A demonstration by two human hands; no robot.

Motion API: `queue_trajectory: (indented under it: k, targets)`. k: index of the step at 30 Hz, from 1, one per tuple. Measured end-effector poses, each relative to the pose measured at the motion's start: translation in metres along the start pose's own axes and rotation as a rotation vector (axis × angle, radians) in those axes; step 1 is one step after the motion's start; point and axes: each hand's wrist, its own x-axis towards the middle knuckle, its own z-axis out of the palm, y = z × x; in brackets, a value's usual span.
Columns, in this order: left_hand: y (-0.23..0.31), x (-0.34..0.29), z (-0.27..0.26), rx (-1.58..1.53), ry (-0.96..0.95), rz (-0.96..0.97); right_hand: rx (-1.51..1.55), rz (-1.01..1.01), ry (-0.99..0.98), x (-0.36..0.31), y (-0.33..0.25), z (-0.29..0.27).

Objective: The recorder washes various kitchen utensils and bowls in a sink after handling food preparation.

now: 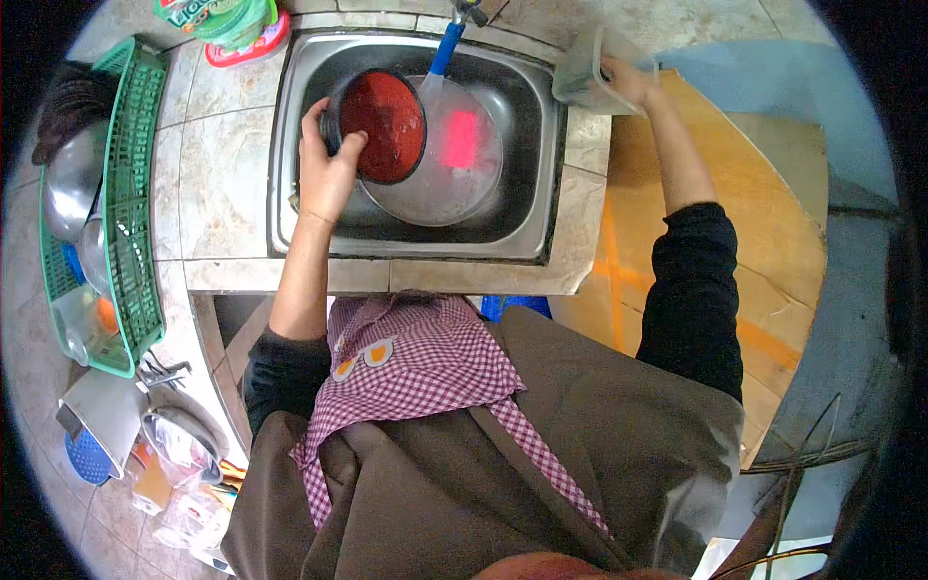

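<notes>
My left hand (331,169) grips a round bowl (387,116) with a dark rim and a red inside. The thumb lies over its near rim, and the bowl is tilted above the sink's left half. Below it, in the sink, a round pale basin (425,198) seems to hold cloudy water. A bright pink block, perhaps a sponge (459,138), shows in the basin. At the right, my right hand (628,85) grips a clear plastic container (580,85) by its side at the counter's edge; its fingertips are partly hidden.
A tap with a blue end (446,50) points into the steel sink (411,246). Left of it stands a green dish rack (124,213) with metal bowls. A green pack and a pink tub (246,48) sit behind. A cardboard sheet (715,155) lies at the right.
</notes>
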Motion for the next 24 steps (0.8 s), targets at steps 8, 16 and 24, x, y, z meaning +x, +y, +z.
queue_trajectory:
  k: [8,16,24]
  targets:
    - [0.057,-0.032,0.025,0.716,-0.041,0.285,-0.179,0.048,-0.263,0.018,-0.016,-0.005]
    - [0.055,-0.034,0.024,0.650,0.060,0.211,-0.299,0.121,-0.350,0.031,-0.017,-0.012]
    - [0.045,-0.033,0.011,0.444,0.145,0.192,-0.013,0.527,-0.349,0.010,-0.063,-0.032]
